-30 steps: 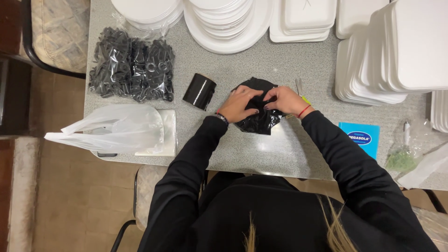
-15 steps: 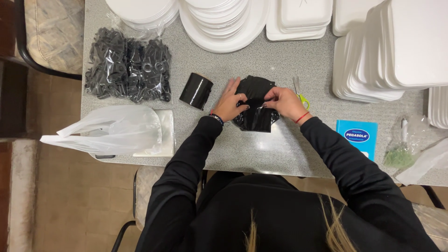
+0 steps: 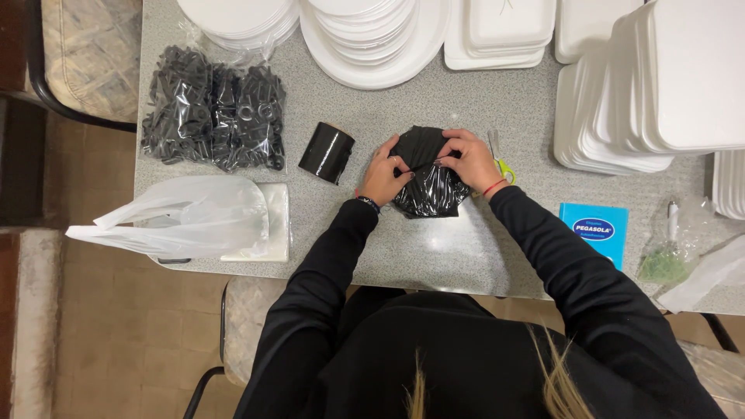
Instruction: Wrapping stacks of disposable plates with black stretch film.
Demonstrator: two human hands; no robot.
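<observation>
Bundle: small black plastic-wrapped bundle (image 3: pixel 425 180), glossy, crinkled film
Roll: black glossy plastic roll (image 3: pixel 326 152)
Table: grey speckled stone-look tabletop (image 3: pixel 434 248), smooth, faint sheen
Bag: thin white translucent plastic bag (image 3: pixel 186 217)
Trays: matt white foam trays (image 3: pixel 660 85)

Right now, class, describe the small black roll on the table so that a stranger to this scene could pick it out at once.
Start at the grey speckled table and find the person's left hand pressing on a shiny black bundle. Just beyond that hand, apart from it, lies the black roll, on its side. Unlike the clear bag of black plastic pieces farther out, it is a single smooth, glossy cylinder.
</observation>
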